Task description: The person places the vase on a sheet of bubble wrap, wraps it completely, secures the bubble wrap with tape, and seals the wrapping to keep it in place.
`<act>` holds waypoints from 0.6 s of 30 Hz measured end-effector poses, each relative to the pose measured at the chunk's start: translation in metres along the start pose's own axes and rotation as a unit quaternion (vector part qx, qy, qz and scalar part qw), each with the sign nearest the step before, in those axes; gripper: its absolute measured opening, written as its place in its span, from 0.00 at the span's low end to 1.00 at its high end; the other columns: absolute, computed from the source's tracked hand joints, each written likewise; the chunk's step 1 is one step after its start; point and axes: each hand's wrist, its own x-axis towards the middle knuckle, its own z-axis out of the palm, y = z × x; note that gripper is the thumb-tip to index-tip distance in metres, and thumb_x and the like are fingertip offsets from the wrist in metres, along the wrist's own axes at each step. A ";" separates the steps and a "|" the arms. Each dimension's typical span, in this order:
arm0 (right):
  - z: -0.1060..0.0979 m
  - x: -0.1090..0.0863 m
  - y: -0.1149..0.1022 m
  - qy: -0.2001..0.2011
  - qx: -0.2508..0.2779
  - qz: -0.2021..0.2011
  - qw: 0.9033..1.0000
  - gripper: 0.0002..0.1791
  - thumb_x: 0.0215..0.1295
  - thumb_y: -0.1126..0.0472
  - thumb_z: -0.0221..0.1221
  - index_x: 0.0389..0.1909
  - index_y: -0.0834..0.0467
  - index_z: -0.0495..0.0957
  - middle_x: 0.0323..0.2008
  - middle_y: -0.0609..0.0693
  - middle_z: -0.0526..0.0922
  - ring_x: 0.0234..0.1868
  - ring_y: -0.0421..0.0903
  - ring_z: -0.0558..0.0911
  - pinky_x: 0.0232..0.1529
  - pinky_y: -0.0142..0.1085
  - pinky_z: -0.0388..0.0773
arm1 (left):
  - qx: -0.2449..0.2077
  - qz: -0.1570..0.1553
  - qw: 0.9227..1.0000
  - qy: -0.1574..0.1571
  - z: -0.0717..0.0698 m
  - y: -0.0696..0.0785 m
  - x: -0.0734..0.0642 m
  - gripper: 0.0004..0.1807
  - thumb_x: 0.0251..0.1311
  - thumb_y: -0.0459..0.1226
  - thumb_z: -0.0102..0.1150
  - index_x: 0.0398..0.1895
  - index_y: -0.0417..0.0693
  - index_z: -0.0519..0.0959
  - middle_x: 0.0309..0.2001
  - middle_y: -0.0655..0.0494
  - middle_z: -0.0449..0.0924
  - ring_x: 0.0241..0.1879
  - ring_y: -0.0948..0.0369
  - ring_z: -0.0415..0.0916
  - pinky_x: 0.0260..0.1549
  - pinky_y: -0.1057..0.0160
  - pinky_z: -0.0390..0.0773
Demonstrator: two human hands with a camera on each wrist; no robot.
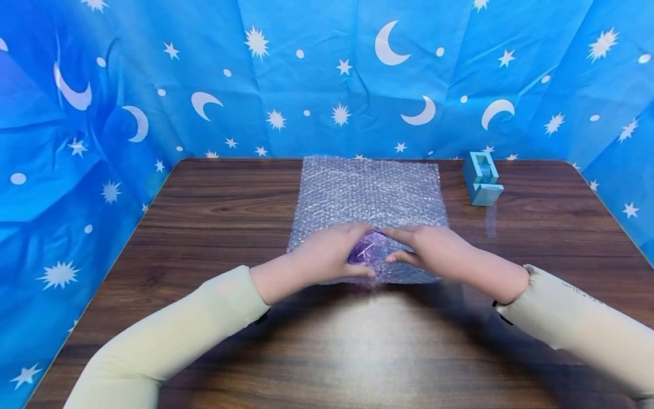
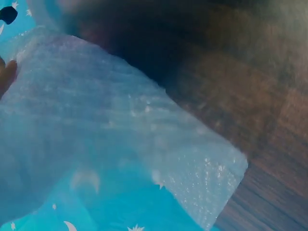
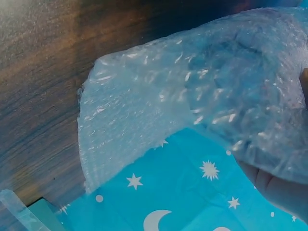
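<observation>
A sheet of bubble wrap (image 1: pixel 368 193) lies across the table's middle, reaching its back edge. At its near end, a shiny see-through purple object (image 1: pixel 365 250) sits between my hands; its exact kind is hidden by the fingers and glare. My left hand (image 1: pixel 327 254) curls round its left side, thumb below and fingers above. From the right, my right hand (image 1: pixel 441 250) reaches fingertips to its top, thumb bent. The right wrist view has bubble wrap (image 3: pixel 231 86) bulging in a rounded fold within the right hand's grip. In the left wrist view, fingertips (image 2: pixel 7 77) touch the blurred wrap (image 2: pixel 96 101).
A light blue tape dispenser (image 1: pixel 482 179) stands at the back right, with a strip of clear tape (image 1: pixel 491 221) hanging in front of it. Behind the brown wooden table (image 1: pixel 225 193) hangs a blue cloth (image 1: pixel 327 74) with moons and stars.
</observation>
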 end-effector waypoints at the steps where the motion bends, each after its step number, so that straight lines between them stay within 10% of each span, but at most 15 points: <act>1: 0.000 0.001 0.000 -0.003 0.001 0.002 1.000 0.31 0.70 0.45 0.55 0.69 0.55 0.70 0.60 0.59 0.81 0.58 0.57 0.82 0.55 0.53 0.81 | -0.001 -0.001 1.000 0.006 0.000 0.000 0.001 0.47 0.54 0.59 0.66 0.71 0.43 0.64 0.67 0.44 0.73 0.63 0.50 0.75 0.62 0.52 0.77; 10: -0.013 -0.004 -0.010 0.046 -0.084 -0.018 0.995 0.29 0.65 0.44 0.61 0.64 0.54 0.76 0.54 0.57 0.85 0.47 0.55 0.87 0.45 0.50 0.85 | -0.068 -0.026 0.997 -0.011 -0.006 -0.005 0.009 0.41 0.56 0.55 0.67 0.68 0.44 0.69 0.59 0.46 0.81 0.56 0.52 0.81 0.59 0.54 0.79; 18: 0.006 -0.049 -0.050 0.177 -0.144 -0.154 0.961 0.32 0.64 0.43 0.58 0.63 0.58 0.74 0.61 0.55 0.80 0.60 0.52 0.81 0.60 0.53 0.78 | -0.073 -0.027 0.997 -0.023 -0.011 -0.009 0.017 0.41 0.56 0.54 0.67 0.69 0.45 0.69 0.56 0.47 0.83 0.49 0.53 0.82 0.58 0.55 0.79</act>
